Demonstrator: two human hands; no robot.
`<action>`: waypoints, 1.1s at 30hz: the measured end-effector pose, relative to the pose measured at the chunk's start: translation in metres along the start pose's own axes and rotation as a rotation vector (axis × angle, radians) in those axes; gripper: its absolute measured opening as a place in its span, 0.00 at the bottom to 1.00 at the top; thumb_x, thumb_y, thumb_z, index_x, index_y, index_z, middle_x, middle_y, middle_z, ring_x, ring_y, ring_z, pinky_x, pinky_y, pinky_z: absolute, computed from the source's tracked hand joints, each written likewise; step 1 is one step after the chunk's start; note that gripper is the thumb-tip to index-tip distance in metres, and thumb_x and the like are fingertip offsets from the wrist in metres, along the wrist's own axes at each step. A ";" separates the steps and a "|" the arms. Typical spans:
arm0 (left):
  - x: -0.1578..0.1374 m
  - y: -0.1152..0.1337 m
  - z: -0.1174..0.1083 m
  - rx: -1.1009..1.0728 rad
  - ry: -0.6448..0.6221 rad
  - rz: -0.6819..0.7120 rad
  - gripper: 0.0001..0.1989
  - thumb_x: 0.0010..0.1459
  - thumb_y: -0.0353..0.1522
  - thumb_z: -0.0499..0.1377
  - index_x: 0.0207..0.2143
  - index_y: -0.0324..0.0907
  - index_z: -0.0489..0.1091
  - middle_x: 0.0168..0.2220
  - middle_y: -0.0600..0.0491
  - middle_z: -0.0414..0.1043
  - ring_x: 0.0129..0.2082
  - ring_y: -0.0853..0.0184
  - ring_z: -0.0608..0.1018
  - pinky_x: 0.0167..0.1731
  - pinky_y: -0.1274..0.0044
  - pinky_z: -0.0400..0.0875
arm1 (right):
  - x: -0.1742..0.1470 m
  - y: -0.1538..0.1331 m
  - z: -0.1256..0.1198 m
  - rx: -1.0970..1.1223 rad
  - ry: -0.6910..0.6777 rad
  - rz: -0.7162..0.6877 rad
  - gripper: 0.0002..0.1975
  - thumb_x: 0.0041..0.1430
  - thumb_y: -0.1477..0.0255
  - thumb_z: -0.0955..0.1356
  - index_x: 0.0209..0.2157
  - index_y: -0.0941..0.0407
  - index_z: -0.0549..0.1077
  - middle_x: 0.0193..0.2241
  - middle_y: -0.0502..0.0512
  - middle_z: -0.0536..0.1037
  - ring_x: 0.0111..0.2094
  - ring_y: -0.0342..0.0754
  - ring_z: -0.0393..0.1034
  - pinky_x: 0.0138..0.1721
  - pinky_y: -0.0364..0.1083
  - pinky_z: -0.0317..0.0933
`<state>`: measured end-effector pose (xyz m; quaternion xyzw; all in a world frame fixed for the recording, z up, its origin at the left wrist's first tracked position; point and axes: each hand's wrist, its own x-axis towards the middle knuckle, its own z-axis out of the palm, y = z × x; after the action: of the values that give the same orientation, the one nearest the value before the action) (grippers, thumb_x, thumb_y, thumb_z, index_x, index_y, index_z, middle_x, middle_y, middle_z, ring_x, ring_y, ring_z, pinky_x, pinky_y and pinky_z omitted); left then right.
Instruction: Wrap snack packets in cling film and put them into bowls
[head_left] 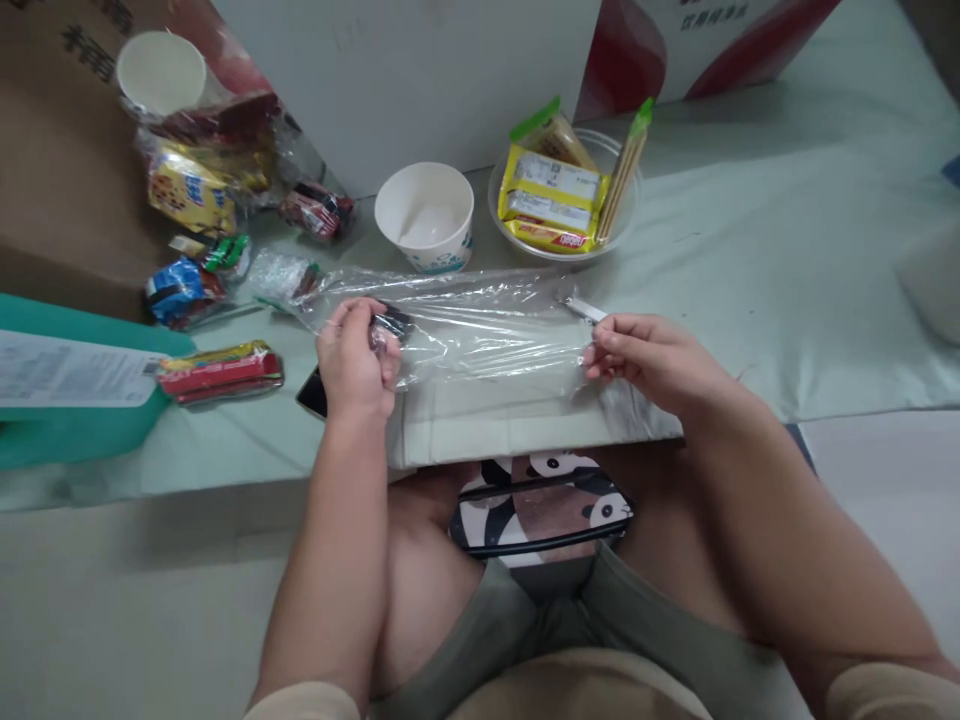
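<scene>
A sheet-like clear plastic bag [480,335] is stretched between both hands above the near edge of the table. My left hand [356,355] is closed around its left end, together with a small shiny black object [391,322] whose kind I cannot make out. At the other end, my right hand [637,355] pinches the plastic between thumb and fingers. A short whitish strip [585,308] sticks out from those right fingertips. Just beyond the bag stands a white paper cup [425,215]. Under my left wrist, a dark flat object [312,394] is partly hidden.
A clear bowl [499,215] of yellow-wrapped snacks [553,195] stands at the back. Several packaged snacks [191,190] and a second cup [161,72] are left. Near a teal folder [82,435] lies a red packet [221,375]. A panda-print pouch [544,510] rests on my lap.
</scene>
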<state>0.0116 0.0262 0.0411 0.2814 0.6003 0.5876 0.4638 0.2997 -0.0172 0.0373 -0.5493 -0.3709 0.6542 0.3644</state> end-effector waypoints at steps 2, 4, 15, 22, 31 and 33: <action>-0.001 0.003 0.002 -0.014 0.000 -0.054 0.12 0.65 0.32 0.55 0.27 0.43 0.67 0.10 0.61 0.62 0.05 0.77 0.51 0.09 0.82 0.38 | 0.003 0.000 0.000 0.051 0.028 0.013 0.27 0.38 0.50 0.81 0.25 0.56 0.71 0.27 0.53 0.81 0.26 0.41 0.73 0.26 0.40 0.61; -0.002 0.004 0.004 -0.018 0.000 -0.067 0.11 0.65 0.32 0.54 0.27 0.43 0.67 0.10 0.61 0.62 0.05 0.77 0.52 0.09 0.82 0.38 | 0.006 0.001 0.001 0.073 0.063 0.033 0.26 0.38 0.53 0.81 0.25 0.56 0.71 0.28 0.54 0.81 0.27 0.42 0.73 0.26 0.40 0.61; -0.004 0.000 0.005 -0.059 -0.012 -0.008 0.10 0.64 0.34 0.56 0.29 0.45 0.65 0.12 0.60 0.64 0.07 0.77 0.54 0.09 0.83 0.40 | 0.011 0.013 0.029 0.005 0.135 0.007 0.14 0.50 0.61 0.76 0.32 0.55 0.74 0.27 0.52 0.77 0.25 0.41 0.70 0.23 0.41 0.61; -0.007 0.002 0.007 -0.066 0.002 -0.031 0.11 0.67 0.35 0.54 0.29 0.45 0.64 0.10 0.63 0.58 0.07 0.76 0.52 0.10 0.82 0.39 | 0.012 0.015 0.037 0.047 0.328 -0.116 0.01 0.51 0.74 0.68 0.27 0.55 0.73 0.19 0.46 0.70 0.21 0.38 0.64 0.24 0.41 0.60; -0.006 0.013 0.005 -0.183 0.147 -0.086 0.13 0.67 0.31 0.51 0.27 0.44 0.61 0.11 0.63 0.52 0.08 0.76 0.49 0.14 0.80 0.33 | 0.013 0.008 0.026 0.195 0.411 -0.121 0.02 0.52 0.73 0.69 0.30 0.55 0.72 0.18 0.43 0.64 0.18 0.36 0.58 0.21 0.39 0.57; -0.007 0.011 0.006 -0.178 0.125 -0.105 0.13 0.67 0.32 0.51 0.27 0.44 0.62 0.11 0.63 0.52 0.08 0.76 0.49 0.14 0.80 0.33 | 0.012 0.008 0.034 0.192 0.304 -0.089 0.09 0.53 0.69 0.72 0.35 0.55 0.72 0.27 0.48 0.74 0.26 0.38 0.70 0.26 0.39 0.65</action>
<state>0.0171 0.0246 0.0544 0.1700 0.5874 0.6299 0.4788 0.2641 -0.0137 0.0287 -0.5876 -0.2712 0.5793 0.4956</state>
